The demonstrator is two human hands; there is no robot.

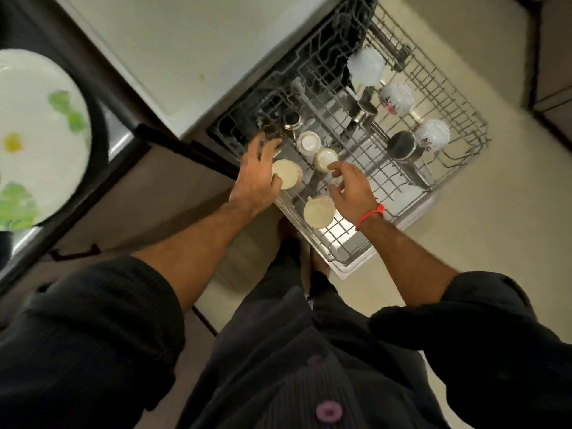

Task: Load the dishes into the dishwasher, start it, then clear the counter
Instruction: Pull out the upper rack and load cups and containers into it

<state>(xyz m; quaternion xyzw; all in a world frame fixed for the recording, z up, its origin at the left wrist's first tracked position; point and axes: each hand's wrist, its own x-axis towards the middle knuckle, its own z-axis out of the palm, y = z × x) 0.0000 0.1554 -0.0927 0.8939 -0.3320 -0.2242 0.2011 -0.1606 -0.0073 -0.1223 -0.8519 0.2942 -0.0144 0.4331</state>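
Observation:
The dishwasher's upper wire rack is pulled out over the open door. Several upturned cups stand in it. My left hand grips one cream cup at the rack's near left edge. My right hand has its fingers around another upturned cup just right of that. A third cream cup sits below my right hand. Further back stand a white cup, steel tumblers and patterned white cups.
A white plate with green and yellow marks lies on the dark counter at the left. The white dishwasher front and counter top run along the back. Pale floor spreads to the right. My dark clothing fills the bottom.

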